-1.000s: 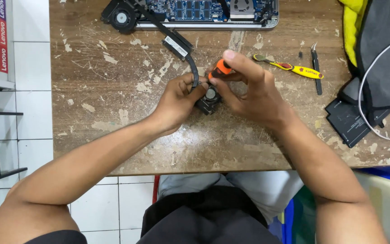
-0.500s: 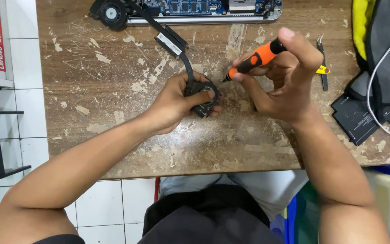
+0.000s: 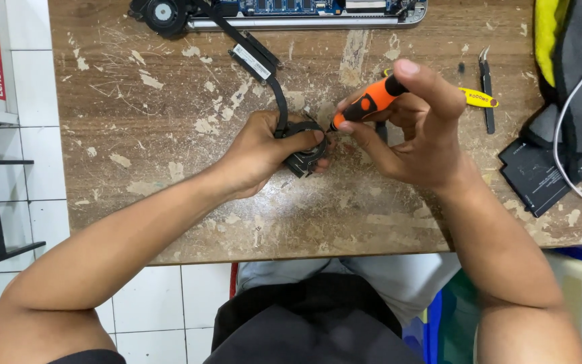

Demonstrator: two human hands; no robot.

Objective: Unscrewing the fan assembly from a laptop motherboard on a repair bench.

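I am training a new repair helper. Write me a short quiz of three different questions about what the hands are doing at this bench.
1. True or false: the left hand holds the small black fan down on the wooden table.
2. Which tool does the right hand grip?
A. the tweezers
B. the orange-handled screwdriver
C. a brush
3. Fill in: the screwdriver's tip points toward the ____.

Key:
1. True.
2. B, the orange-handled screwdriver; the tweezers lie untouched to the right.
3. Fan.

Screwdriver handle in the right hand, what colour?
Orange with black sections; the screwdriver shows clearly in the head view, gripped by the right hand.
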